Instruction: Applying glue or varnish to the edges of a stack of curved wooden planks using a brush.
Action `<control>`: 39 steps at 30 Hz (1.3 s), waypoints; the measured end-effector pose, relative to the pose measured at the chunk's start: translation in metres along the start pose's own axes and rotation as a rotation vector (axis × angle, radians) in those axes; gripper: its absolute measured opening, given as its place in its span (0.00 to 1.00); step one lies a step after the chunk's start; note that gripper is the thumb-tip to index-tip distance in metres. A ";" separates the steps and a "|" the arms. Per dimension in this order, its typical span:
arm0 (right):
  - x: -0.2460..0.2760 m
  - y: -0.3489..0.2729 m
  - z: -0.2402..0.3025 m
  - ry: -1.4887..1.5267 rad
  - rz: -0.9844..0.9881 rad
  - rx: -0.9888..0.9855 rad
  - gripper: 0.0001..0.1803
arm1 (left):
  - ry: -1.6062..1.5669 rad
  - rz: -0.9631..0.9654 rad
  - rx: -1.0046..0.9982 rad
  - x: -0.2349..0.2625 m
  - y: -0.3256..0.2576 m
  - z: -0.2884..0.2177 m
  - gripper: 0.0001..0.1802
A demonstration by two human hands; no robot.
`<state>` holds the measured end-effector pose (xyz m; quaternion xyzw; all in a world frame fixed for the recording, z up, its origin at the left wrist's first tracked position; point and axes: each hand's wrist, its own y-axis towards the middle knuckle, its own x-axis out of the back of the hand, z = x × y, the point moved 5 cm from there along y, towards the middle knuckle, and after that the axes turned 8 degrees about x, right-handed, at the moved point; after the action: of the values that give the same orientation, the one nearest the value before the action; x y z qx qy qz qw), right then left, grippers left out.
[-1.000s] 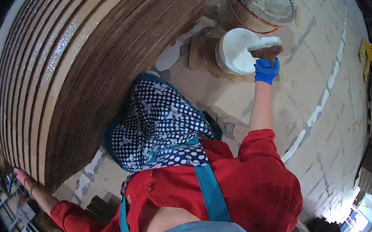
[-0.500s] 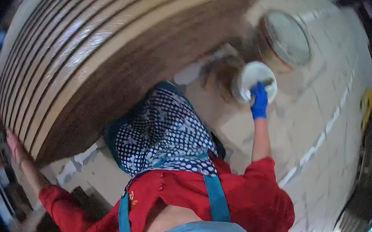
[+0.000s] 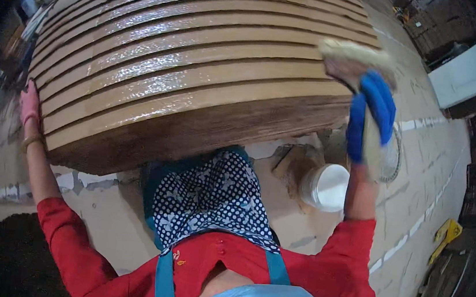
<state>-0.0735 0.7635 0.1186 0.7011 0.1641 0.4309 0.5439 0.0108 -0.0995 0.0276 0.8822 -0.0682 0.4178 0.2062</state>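
My right hand (image 3: 373,113), in a blue glove, is closed around the handle of a wide paint brush (image 3: 356,58). The brush's pale bristles are over the right part of long light-wood boards (image 3: 224,57), which lie in overlapping, stepped rows. A glossy wet-looking sheen runs across the middle of the boards. At their left end, my left hand (image 3: 31,103), pink-gloved, rests against the edge with its fingers stretched along it. Below the right hand stands a white tub (image 3: 329,187) with white contents. Whether the bristles touch the wood I cannot tell.
A larger round bucket (image 3: 392,159) is partly hidden behind my right hand. On the right floor lies a yellow object (image 3: 446,237). A white panel (image 3: 466,74) stands at the far right. The boards' brown front side (image 3: 205,130) is close before my apron.
My right hand has risen out of the white tub with the brush and moved up over the boards. My left hand stays at the boards' left end. The view has turned.
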 end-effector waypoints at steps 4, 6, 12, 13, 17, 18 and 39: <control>-0.090 0.078 -0.029 0.550 0.094 -0.443 0.11 | 0.020 -0.011 0.023 -0.003 -0.003 0.001 0.48; -0.130 0.103 -0.041 0.747 0.166 -0.500 0.13 | 0.028 -0.021 0.018 -0.003 -0.005 -0.001 0.47; -0.190 0.094 -0.055 0.822 0.341 -0.502 0.18 | -0.082 -0.007 -0.025 0.006 -0.025 -0.014 0.46; -0.193 0.092 -0.058 0.783 0.358 -0.517 0.18 | -0.051 -0.005 0.010 0.008 -0.028 -0.015 0.46; -0.207 0.117 -0.066 0.719 0.324 -0.402 0.19 | 0.027 -0.048 0.041 0.016 -0.038 -0.024 0.45; -0.210 0.128 -0.066 0.700 0.230 -0.347 0.19 | 0.051 -0.056 0.042 0.016 -0.038 -0.025 0.45; -0.185 0.078 -0.081 0.859 0.350 -0.481 0.16 | 0.011 -0.014 0.019 0.009 -0.024 -0.014 0.46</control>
<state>-0.2622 0.6566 0.1136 0.3333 0.1493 0.7897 0.4930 0.0132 -0.0716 0.0352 0.8822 -0.0569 0.4220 0.2009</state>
